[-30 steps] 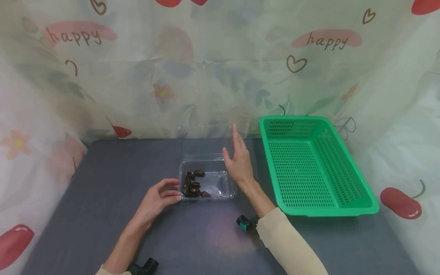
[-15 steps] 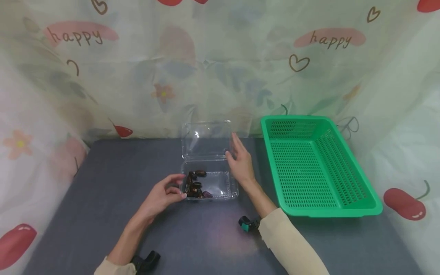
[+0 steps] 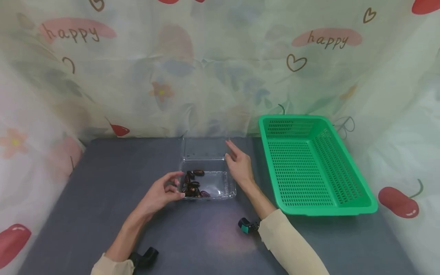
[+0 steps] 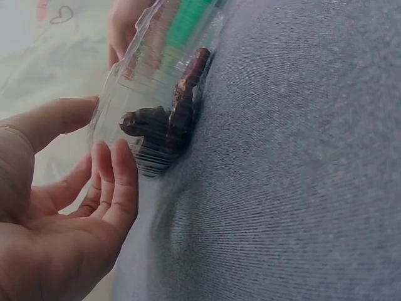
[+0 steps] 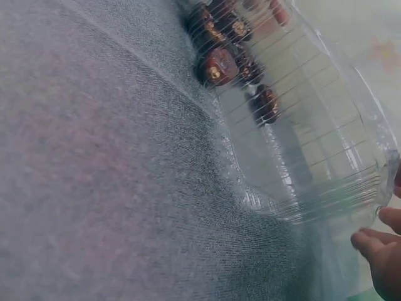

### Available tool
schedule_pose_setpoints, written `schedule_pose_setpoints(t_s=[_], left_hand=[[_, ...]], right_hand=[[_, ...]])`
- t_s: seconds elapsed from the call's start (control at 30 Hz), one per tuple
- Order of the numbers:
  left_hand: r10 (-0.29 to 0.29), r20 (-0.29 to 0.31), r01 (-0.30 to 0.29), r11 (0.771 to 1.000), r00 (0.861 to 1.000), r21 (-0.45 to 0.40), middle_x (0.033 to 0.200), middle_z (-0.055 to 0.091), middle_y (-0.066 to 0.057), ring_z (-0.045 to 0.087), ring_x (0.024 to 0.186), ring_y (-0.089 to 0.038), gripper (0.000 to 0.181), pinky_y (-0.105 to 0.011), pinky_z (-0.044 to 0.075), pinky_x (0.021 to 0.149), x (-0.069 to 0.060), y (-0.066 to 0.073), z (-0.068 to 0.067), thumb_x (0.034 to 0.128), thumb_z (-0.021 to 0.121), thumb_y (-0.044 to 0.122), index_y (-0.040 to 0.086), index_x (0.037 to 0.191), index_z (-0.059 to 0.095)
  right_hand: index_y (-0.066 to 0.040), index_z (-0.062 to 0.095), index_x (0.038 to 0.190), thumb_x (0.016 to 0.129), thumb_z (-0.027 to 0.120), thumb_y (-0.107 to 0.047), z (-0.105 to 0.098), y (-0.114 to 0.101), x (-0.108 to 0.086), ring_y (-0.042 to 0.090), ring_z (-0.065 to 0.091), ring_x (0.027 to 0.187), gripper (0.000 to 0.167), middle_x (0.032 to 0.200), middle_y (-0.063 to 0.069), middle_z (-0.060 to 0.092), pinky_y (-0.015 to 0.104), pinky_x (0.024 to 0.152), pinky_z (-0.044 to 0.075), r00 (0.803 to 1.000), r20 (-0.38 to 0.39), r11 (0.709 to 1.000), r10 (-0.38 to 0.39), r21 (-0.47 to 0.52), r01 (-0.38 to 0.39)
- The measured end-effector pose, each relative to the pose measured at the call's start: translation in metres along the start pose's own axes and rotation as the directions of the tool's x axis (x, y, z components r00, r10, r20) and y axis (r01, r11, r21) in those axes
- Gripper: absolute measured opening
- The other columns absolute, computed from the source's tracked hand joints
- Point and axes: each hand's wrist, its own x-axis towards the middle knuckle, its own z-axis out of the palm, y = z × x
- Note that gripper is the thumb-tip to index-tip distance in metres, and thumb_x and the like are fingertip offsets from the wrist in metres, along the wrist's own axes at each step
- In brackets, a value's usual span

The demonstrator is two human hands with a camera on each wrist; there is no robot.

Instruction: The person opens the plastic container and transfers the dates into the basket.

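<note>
A clear plastic clamshell box [image 3: 221, 187] stands on the table, its lid [image 3: 204, 148] folded back toward the curtain. Several dark brown dates [image 3: 194, 185] lie in the left part of the box; the right wrist view shows the dates [image 5: 220, 66] through the ribbed wall. My left hand [image 3: 160, 194] touches the box's left side with loosely bent fingers; in the left wrist view its fingertips [image 4: 124, 153] rest against the rim and wall. At the back right corner is my right hand [image 3: 240, 167], fingers fairly straight beside the lid and hinge. The right wrist view catches only part of that hand [image 5: 385, 251].
A green slotted plastic basket [image 3: 357, 211] stands to the right of the box, close to my right forearm. Grey cloth covers the table [image 3: 113, 179]. A printed curtain [image 3: 220, 76] hangs behind the table's back edge and along both sides.
The lid has tipped farther back and down, and my right hand's fingertips have come lower with it. My left hand has stayed at the box's left side, with small finger shifts.
</note>
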Motion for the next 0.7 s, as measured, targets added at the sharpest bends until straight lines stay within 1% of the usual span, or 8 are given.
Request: schedule_pose_setpoints(t_s=[0.07,0.13,0.2,0.23,0.3,0.37,0.53,0.7], left_hand=[[0.004,0.001,-0.004,1.0,1.0,0.003,0.111,0.045,-0.015,0.057,0.084,-0.022,0.066,-0.032,0.05,0.072,0.0,0.0,0.0,0.0864,0.075,0.004,0.01,0.145,0.045],[0.007,0.004,-0.007,1.0,1.0,-0.001,0.111,0.045,-0.015,0.058,0.084,-0.021,0.067,-0.032,0.051,0.072,0.0,0.0,0.0,0.0866,0.075,0.004,0.01,0.146,0.045],[0.007,0.006,-0.007,1.0,1.0,-0.008,0.111,0.045,-0.015,0.058,0.084,-0.02,0.067,-0.032,0.051,0.073,0.0,0.0,0.0,0.0868,0.075,0.004,0.01,0.146,0.044],[0.006,0.007,-0.006,1.0,1.0,-0.01,0.111,0.046,-0.015,0.058,0.084,-0.02,0.067,-0.031,0.051,0.073,0.0,0.0,0.0,0.0868,0.075,0.004,0.011,0.146,0.044],[0.004,0.004,-0.004,1.0,1.0,-0.009,0.111,0.046,-0.015,0.058,0.083,-0.02,0.067,-0.031,0.051,0.073,-0.001,-0.001,0.0,0.0869,0.075,0.004,0.011,0.146,0.044],[0.002,-0.002,-0.002,1.0,1.0,-0.006,0.111,0.046,-0.015,0.059,0.083,-0.02,0.068,-0.031,0.051,0.073,-0.001,0.0,0.001,0.0868,0.075,0.004,0.011,0.146,0.044],[-0.01,-0.012,0.01,1.0,1.0,-0.009,0.111,0.046,-0.015,0.059,0.083,-0.02,0.069,-0.034,0.051,0.074,-0.001,0.001,0.002,0.0864,0.075,0.005,0.012,0.147,0.044],[-0.02,-0.014,0.02,1.0,1.0,-0.018,0.111,0.045,-0.014,0.058,0.083,-0.02,0.069,-0.036,0.052,0.076,-0.002,0.001,0.002,0.0864,0.075,0.004,0.012,0.147,0.043]], right_hand=[[-0.014,0.061,0.138,0.094,0.061,-0.007,-0.001,-0.001,-0.002,0.013,0.068,0.09,0.045,0.143,0.004,0.055,0.026,0.079,0.053,1.0,-0.004,0.998,-0.011,-0.061,0.011],[-0.016,0.062,0.137,0.093,0.062,-0.008,-0.002,-0.002,-0.003,0.012,0.054,0.057,0.045,0.141,0.004,0.057,0.03,0.059,0.047,1.0,-0.015,0.993,-0.025,-0.119,0.023],[-0.017,0.062,0.136,0.092,0.063,-0.009,-0.003,-0.004,-0.005,0.011,0.053,0.056,0.045,0.14,0.002,0.058,0.031,0.059,0.048,0.998,-0.027,0.987,-0.05,-0.153,0.046],[-0.016,0.063,0.136,0.092,0.063,-0.008,-0.003,-0.005,-0.007,0.013,0.06,0.06,0.045,0.139,0.002,0.059,0.032,0.062,0.051,0.997,-0.03,0.986,-0.073,-0.153,0.067],[-0.013,0.064,0.133,0.09,0.065,-0.006,-0.003,-0.007,-0.009,0.016,0.069,0.089,0.043,0.135,0.004,0.062,0.035,0.082,0.054,0.99,-0.042,0.981,-0.138,-0.142,0.13],[-0.01,0.067,0.128,0.088,0.066,-0.002,-0.003,-0.01,-0.011,0.019,0.061,0.118,0.041,0.13,0.005,0.065,0.037,0.1,0.047,0.976,-0.05,0.97,-0.213,-0.127,0.206],[-0.007,0.07,0.121,0.086,0.065,0.006,0.0,-0.019,-0.015,0.024,0.067,0.106,0.037,0.119,0.008,0.069,0.036,0.091,0.052,0.947,0.0,0.945,-0.322,-0.056,0.322],[-0.004,0.07,0.119,0.089,0.064,0.007,0.007,-0.027,-0.018,0.021,0.07,0.097,0.032,0.112,0.011,0.071,0.029,0.084,0.055,0.969,0.111,0.975,-0.222,0.041,0.219]])
